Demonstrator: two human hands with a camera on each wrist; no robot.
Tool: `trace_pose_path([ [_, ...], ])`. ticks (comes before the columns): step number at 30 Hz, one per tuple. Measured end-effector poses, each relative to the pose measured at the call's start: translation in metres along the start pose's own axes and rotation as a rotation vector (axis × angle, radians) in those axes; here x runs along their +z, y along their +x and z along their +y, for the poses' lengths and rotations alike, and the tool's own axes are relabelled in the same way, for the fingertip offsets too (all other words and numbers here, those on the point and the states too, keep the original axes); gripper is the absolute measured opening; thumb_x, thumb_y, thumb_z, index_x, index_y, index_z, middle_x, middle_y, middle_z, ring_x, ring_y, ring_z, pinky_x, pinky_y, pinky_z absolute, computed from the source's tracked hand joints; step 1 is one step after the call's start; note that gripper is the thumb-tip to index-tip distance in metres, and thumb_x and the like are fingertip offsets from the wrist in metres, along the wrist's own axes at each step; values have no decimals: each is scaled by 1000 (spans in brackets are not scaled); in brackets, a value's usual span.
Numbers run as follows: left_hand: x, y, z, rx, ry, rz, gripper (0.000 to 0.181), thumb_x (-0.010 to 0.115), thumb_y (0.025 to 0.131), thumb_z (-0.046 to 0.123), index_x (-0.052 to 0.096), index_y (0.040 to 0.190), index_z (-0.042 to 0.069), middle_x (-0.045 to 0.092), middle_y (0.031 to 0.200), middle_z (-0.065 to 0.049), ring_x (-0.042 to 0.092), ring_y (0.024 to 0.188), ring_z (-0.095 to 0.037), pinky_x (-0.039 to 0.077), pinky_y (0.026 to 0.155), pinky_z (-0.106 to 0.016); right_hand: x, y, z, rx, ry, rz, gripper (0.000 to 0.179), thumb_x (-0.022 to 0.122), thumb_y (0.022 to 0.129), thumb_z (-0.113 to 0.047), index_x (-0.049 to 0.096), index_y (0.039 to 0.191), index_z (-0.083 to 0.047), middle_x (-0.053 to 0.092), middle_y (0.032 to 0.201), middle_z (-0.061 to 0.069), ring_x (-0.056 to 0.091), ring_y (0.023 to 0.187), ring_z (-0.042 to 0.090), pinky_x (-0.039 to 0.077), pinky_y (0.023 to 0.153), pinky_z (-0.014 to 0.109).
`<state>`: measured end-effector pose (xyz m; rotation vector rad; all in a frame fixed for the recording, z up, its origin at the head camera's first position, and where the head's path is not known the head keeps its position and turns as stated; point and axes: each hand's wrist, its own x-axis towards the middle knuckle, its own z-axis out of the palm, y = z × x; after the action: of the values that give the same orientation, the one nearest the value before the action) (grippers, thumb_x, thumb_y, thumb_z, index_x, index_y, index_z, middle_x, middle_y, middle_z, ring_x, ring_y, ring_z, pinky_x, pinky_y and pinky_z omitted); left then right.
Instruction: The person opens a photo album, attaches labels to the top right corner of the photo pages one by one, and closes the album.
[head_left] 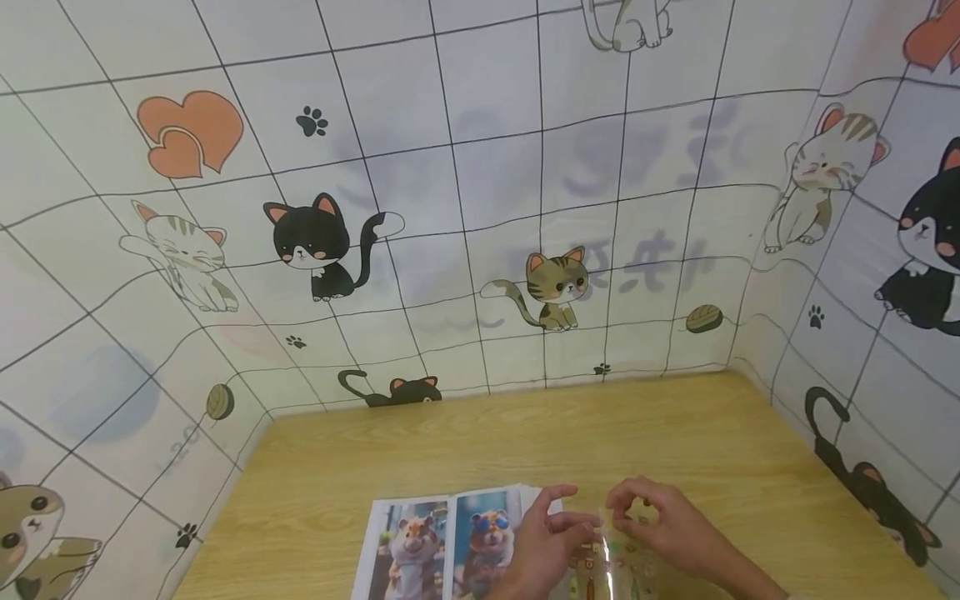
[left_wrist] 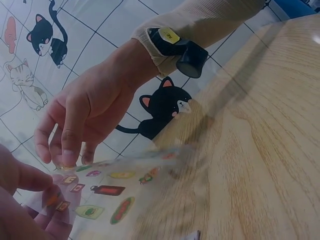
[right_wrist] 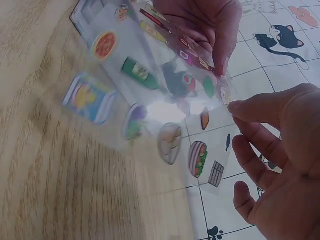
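A clear sticker sheet printed with small food pictures is raised off the table, with a bright glare across it. My left hand grips its left side, thumb on one face and fingers behind. At the upper edge, the thumb and index finger of my right hand pinch the sheet; the right wrist view shows its other fingers loosely bent. Bottles, a pizza and a sandwich appear among the stickers. Beside and partly behind the left hand lies an open booklet with two pictures of a dressed-up hamster.
The wooden table extends behind and to both sides of the booklet. White cloth walls with grid lines and cartoon cats enclose it at the back and sides. A small dark camera is strapped to the right wrist.
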<state>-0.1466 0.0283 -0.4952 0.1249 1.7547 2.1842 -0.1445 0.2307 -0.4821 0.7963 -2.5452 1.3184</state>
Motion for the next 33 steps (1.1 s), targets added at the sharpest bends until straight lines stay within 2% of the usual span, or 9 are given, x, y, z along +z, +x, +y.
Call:
trace_pose_path([
  [6,1,1,-2,-9,-5,25,44,64,81,-1,48,122,7,70,93,-15,68,82,-31,56,66,-35,0,0,-1,10,6,-4,12,68,85,-15,60,89,-23,59,84,-12,54,77,6,47,65,25],
  [12,2,2,-4,-7,-23,10,46,62,81,-3,46,123,5,69,96,-18,68,82,-32,56,64,-34,-1,0,-3,12,53,-36,10,65,86,-11,58,87,-19,59,80,-9,55,74,5,47,63,24],
  [19,3,4,-5,3,-47,-7,46,60,82,-3,44,124,1,68,96,-22,69,80,-31,56,66,-35,-1,0,1,44,28,-42,10,65,87,-16,57,86,-22,59,81,-12,57,79,5,48,68,25],
  [23,4,5,-6,-11,-36,19,44,61,82,-3,45,124,2,68,95,-22,69,79,-30,56,65,-35,-1,-2,2,59,50,-61,11,64,88,-14,57,86,-21,60,83,-11,60,82,7,50,70,26],
  [27,4,5,-6,-26,-30,36,44,61,82,-2,46,123,3,69,95,-21,69,78,-29,56,64,-35,-1,-2,0,44,57,-65,12,64,87,-11,56,86,-20,60,84,-10,61,84,6,51,71,27],
  [33,5,7,-8,-8,-35,13,45,60,82,-4,44,124,0,68,94,-22,69,80,-31,56,66,-37,-3,-2,-1,-8,27,-47,16,66,85,-7,57,88,-20,61,84,-8,61,84,6,52,71,29],
])
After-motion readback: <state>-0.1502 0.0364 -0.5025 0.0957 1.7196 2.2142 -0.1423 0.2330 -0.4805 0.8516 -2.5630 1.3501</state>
